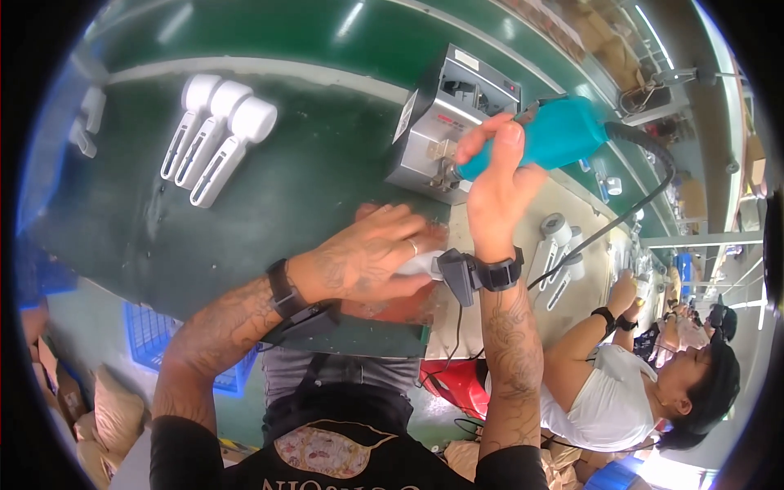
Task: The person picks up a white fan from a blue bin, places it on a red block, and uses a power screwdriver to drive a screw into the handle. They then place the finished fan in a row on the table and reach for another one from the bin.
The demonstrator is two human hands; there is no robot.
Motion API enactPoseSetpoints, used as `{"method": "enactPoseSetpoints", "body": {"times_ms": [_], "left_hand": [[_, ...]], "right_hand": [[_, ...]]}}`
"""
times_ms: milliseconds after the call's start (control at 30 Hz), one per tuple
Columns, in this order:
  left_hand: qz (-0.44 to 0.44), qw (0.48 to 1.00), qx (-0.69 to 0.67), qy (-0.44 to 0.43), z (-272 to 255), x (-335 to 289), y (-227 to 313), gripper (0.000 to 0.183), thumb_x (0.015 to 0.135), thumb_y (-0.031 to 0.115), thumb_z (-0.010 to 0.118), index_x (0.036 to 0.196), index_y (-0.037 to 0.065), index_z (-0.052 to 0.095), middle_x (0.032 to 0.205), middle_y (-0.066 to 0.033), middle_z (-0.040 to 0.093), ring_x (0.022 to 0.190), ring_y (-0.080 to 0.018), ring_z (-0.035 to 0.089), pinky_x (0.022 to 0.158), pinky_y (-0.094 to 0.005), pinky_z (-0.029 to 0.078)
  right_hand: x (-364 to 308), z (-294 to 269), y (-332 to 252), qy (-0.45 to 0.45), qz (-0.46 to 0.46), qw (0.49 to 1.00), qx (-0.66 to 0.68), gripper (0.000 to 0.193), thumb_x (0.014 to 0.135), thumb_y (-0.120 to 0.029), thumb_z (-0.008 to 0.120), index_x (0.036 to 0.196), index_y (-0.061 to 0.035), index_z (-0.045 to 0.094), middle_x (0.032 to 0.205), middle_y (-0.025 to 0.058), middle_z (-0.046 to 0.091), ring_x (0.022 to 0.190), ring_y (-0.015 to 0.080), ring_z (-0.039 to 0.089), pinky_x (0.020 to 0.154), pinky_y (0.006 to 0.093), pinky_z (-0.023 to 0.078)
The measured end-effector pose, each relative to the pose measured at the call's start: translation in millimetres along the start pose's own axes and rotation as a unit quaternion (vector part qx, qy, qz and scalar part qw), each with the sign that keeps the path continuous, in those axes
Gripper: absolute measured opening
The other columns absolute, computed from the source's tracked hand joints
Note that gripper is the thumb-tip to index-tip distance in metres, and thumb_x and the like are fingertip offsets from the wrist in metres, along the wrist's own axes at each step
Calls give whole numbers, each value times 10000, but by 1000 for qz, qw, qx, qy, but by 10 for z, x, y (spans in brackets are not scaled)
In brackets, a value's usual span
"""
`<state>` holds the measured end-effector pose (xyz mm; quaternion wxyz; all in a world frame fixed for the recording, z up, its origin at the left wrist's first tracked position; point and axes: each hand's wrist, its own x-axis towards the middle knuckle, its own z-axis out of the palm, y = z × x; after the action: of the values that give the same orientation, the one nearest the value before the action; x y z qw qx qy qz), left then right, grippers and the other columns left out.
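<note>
My right hand (500, 175) is wrapped around the teal electric screwdriver (555, 135), its tip at the grey screw feeder box (453, 114), while my left hand (371, 257) lies flat, pressing a white plastic part (420, 263) onto the green belt (269, 204). I judge this piece not yet fastened — three white finished-looking handles (216, 135) lie well apart, up the belt.

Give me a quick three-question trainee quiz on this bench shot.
1. True or false: the right hand holds a teal power screwdriver.
2. What does the left hand press on? A) a white part B) the grey metal box C) a blue crate
3. How many white handled parts lie in a row on the green belt?

Key: 1 true; 2 A; 3 three.
</note>
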<state>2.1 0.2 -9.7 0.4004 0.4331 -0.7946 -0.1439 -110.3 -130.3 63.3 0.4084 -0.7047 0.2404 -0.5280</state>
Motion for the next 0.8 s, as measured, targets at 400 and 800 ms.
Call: {"method": "enactPoseSetpoints", "body": {"times_ms": [400,800], "left_hand": [[-42,999,13,-8,-28,6,38,460,758,208,780,1185,88,659,1109,-83,598,973,-294,582,836,-419,493],[-56,998,6,-20,-12,-18,38,461,750,192,795,1181,104,657,1128,-83,600,990,-293,583,834,-415,494]], "right_hand": [[-635,-315,-458,19,74,995,69,614,978,-541,570,1118,55,519,700,86,550,602,185,540,570,327,451],[-787,-326,-345,27,103,992,61,632,953,-551,602,1089,59,509,687,97,546,588,195,535,560,332,447]]}}
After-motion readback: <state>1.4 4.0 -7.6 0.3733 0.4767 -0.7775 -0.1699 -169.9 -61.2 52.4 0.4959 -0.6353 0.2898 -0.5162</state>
